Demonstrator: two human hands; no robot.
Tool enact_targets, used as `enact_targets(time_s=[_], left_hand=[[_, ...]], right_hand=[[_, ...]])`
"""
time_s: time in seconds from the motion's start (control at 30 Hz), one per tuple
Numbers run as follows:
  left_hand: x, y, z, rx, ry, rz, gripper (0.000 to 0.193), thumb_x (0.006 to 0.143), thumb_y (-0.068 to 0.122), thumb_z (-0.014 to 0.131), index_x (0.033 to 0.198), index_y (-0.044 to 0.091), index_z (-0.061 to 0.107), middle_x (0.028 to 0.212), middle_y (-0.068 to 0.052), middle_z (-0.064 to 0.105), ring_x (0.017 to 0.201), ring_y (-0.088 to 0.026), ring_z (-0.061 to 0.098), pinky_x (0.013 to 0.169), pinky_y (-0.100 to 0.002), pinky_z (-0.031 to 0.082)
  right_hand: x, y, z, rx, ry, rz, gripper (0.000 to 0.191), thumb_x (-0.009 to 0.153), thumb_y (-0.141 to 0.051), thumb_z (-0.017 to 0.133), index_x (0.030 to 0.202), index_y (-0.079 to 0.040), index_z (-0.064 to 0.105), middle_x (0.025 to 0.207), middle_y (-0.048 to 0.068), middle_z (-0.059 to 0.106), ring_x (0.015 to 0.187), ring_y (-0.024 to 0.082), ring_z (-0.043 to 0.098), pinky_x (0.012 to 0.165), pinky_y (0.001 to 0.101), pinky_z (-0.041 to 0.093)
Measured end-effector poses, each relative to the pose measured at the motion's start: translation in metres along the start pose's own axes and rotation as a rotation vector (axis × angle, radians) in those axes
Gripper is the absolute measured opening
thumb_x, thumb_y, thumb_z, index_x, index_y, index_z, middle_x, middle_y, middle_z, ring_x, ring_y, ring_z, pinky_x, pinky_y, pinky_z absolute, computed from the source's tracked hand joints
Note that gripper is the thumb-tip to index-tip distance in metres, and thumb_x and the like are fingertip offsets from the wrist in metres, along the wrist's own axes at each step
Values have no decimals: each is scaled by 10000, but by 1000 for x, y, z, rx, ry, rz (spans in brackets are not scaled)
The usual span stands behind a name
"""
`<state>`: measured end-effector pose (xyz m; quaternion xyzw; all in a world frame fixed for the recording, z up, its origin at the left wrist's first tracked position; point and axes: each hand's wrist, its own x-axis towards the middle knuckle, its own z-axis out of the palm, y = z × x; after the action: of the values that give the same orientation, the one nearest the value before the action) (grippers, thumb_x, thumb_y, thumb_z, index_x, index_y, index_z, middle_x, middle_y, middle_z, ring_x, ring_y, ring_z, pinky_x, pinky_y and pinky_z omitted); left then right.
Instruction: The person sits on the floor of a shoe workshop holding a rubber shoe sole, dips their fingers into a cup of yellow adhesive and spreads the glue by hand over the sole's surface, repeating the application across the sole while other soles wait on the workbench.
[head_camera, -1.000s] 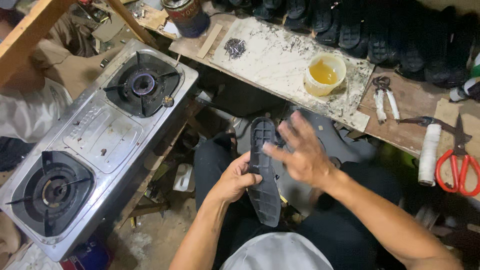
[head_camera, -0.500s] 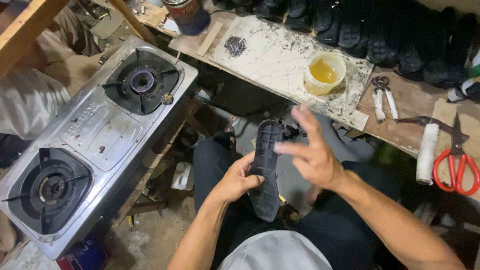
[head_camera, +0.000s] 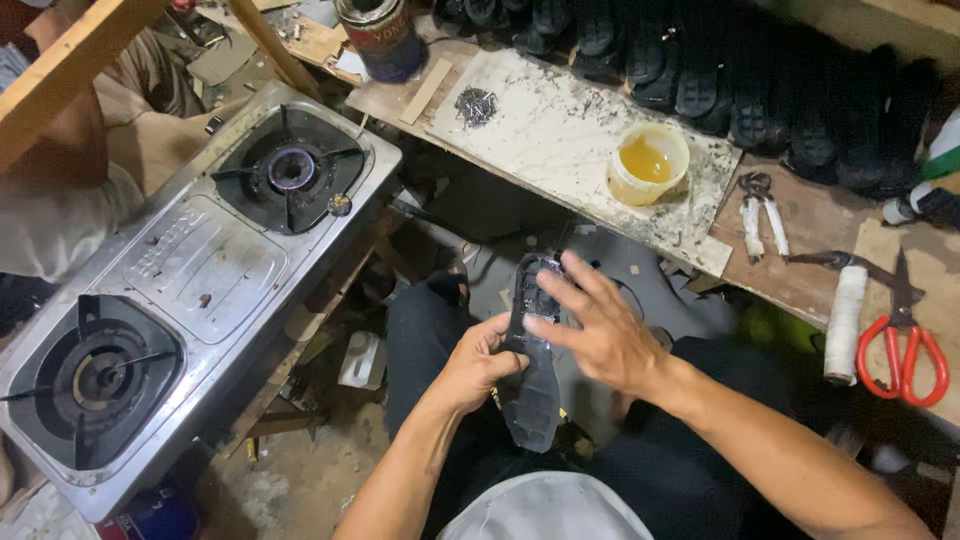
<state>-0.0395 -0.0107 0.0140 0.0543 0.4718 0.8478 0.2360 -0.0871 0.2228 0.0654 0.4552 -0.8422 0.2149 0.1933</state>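
Black shoe sole (head_camera: 530, 380) gripped by left hand (head_camera: 480, 362); right hand (head_camera: 600, 335) fingers spread on it.

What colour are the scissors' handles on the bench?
Red: the scissors have red handles and dark blades, shown clearly at the right of the head view.

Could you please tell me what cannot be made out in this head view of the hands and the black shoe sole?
- Black shoe sole: its middle is hidden under the right hand; the fingers are motion-blurred.
- Left hand: its grip on the far side of the sole is hidden.
- Yellow cup: the yellow contents cannot be identified.
- Red scissors: the blade tips merge into the dark bench.
- Gas stove: the near corner is cut off by the left edge.
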Motion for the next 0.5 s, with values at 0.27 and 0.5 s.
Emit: enact_targets(time_s=[0.27, 0.5], left_hand=[[6, -10, -2, -47, 105, -3, 499, 791, -97, 577, 1277, 5, 624, 1109, -33, 714, 956, -102, 676, 852, -268, 538], [-3, -1, -10, -233, 254, 2, 491, 827, -84, 563, 1312, -11, 592, 1065, -51, 702, 976, -154, 674, 872, -319, 547]], right_hand=[[5, 1, -7, 58, -126, -93, 533, 665, 12, 687, 1132, -224, 790, 1505, 119, 496, 1440, 404, 379, 1142, 608, 363], [13, 107, -23, -31, 52, 335, 360, 846, -93, 644, 1190, -121, 748, 1562, 164, 514, 1519, 396, 414, 1283, 539, 362]])
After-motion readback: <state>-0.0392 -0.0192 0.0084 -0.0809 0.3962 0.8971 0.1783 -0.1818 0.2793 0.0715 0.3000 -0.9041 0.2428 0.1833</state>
